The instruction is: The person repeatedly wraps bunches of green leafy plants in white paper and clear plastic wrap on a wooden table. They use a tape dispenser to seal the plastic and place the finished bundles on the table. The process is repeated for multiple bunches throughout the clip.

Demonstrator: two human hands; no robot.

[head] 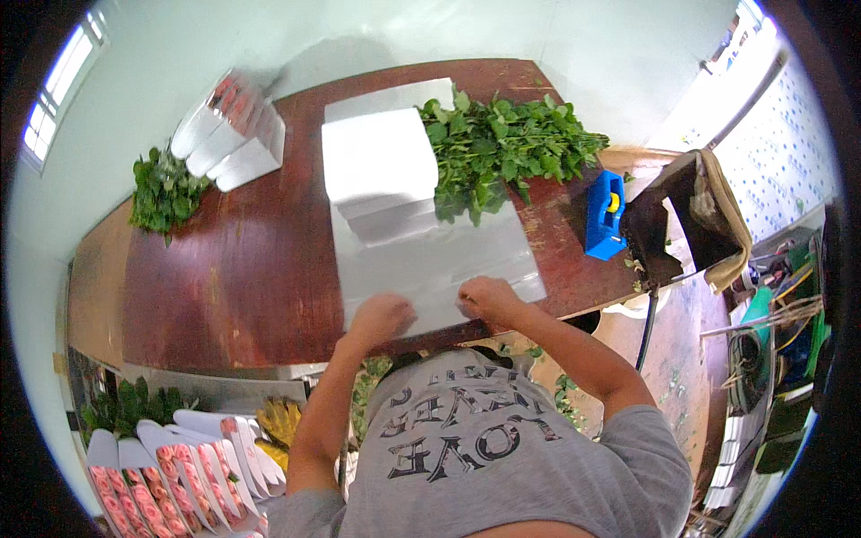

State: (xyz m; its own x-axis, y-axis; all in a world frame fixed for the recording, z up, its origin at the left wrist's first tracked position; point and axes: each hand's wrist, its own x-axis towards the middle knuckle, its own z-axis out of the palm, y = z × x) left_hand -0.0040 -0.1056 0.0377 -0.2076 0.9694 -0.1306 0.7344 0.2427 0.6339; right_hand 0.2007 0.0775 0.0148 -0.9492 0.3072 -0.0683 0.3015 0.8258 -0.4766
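Observation:
My left hand is at the near left part of a greyish-white sheet, its fingers curled and slightly blurred. Curled near the sheet's front right part is my right hand. Whether either hand pinches the sheet's edge cannot be told. Beyond them, a white wrapped bundle lies on the sheet, with leafy green stems extending to the right from it.
A blue tape dispenser stands on the wooden table at right, beside a dark open box. Wrapped flower bundles lie at the back left. More wrapped pink roses stand below the table at left.

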